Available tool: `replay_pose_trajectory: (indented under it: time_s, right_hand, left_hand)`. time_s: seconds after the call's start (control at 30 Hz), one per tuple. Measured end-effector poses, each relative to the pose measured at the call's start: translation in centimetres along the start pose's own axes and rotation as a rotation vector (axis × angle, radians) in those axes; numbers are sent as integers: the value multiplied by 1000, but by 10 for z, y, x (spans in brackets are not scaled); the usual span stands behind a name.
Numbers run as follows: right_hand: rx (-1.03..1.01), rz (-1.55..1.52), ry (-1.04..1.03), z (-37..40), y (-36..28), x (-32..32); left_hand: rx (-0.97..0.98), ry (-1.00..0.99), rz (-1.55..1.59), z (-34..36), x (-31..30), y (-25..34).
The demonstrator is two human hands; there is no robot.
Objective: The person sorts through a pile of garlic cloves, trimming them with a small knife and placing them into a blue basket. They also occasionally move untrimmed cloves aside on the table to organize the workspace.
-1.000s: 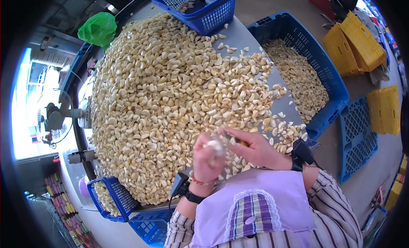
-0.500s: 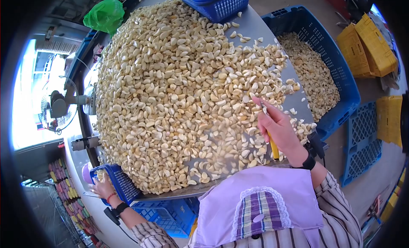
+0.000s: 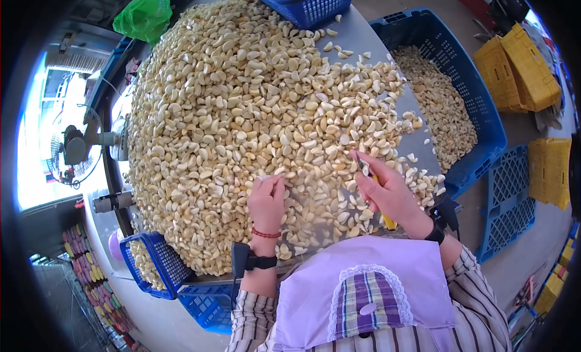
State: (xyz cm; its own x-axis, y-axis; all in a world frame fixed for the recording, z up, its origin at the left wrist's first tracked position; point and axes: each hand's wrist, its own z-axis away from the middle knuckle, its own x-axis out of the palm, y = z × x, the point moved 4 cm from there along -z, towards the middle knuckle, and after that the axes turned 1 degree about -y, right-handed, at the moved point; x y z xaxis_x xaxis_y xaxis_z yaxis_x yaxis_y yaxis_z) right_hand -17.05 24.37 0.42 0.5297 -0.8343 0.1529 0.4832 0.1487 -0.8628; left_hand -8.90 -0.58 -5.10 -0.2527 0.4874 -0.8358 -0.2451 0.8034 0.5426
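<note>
A broad heap of peeled garlic cloves [image 3: 224,122] covers the metal table [image 3: 357,34]. My right hand [image 3: 387,189] grips a small knife [image 3: 387,221] with a yellow handle; its short dark blade points up and away from me, over the cloves. To its left, my left hand [image 3: 265,204] hovers at the heap with thumb and fingers pinched together. Pale cloves lie right at those fingertips, and I cannot make out whether one is between them. A small blue basket [image 3: 172,264] with some cloves inside stands at the table's left corner.
A large blue crate [image 3: 493,110] full of clove pieces stands right of the table. Another blue basket [image 3: 308,12] sits at the far edge. A fan [image 3: 75,146] and green bag [image 3: 144,16] are on the left; yellow crates [image 3: 526,68] lie far right.
My left hand has left the small blue basket at the left corner and moved right, onto the heap. My right hand stays nearly in place with the knife.
</note>
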Motion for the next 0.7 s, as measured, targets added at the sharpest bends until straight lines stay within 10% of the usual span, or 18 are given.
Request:
replay_pose_trajectory:
  time_s: [0.57,0.63,0.7]
  right_hand:
    - [30,90,-71,-5,1,11]
    - [0,83,-83,-3,-2,10]
    - [-158,161,-48,-9,11,9]
  left_hand:
    - [214,-108,11,-20,18,49]
    - [-298,-263,655,-15,31,35]
    - [-399,-352,818,-14,18,50]
